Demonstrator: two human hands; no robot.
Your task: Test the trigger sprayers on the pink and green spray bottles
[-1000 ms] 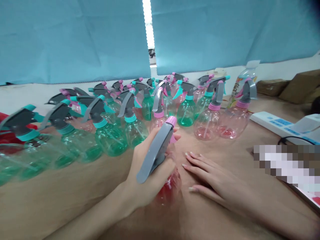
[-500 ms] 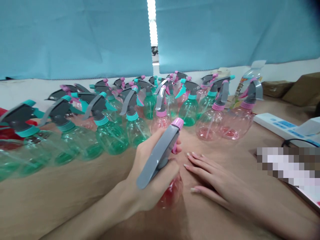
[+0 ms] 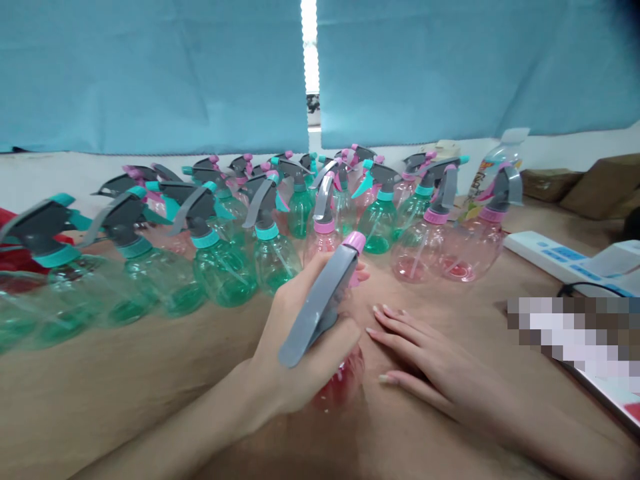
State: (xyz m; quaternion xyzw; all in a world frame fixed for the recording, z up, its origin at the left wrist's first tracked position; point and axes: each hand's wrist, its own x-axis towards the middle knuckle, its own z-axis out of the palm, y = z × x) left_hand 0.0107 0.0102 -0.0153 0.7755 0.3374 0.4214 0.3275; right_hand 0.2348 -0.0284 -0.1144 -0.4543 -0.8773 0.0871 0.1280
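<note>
My left hand (image 3: pixel 295 340) is wrapped round the neck of a pink spray bottle (image 3: pixel 343 383) with a grey trigger head and a pink nozzle. The bottle's clear pink body shows below the fist, at or just over the table (image 3: pixel 210 393); I cannot tell whether it touches. Palm down on the tabletop, my right hand (image 3: pixel 425 347) lies with its fingers spread, just right of that bottle, holding nothing. Beyond my hands stand several more spray bottles, among them a green one (image 3: pixel 225 273) with a turquoise collar and a pink one (image 3: pixel 413 257).
A white power strip (image 3: pixel 565 257) lies at the right, near a blurred-out flat object (image 3: pixel 590 360). Behind are a clear drink bottle (image 3: pixel 495 167) and brown cardboard boxes (image 3: pixel 605 187). Something red (image 3: pixel 15 243) sits at the far left, and a blue curtain (image 3: pixel 150 73) hangs behind.
The view has shifted slightly. My left hand still grips the pink spray bottle, which has moved very little; my right hand rests in the same place.
</note>
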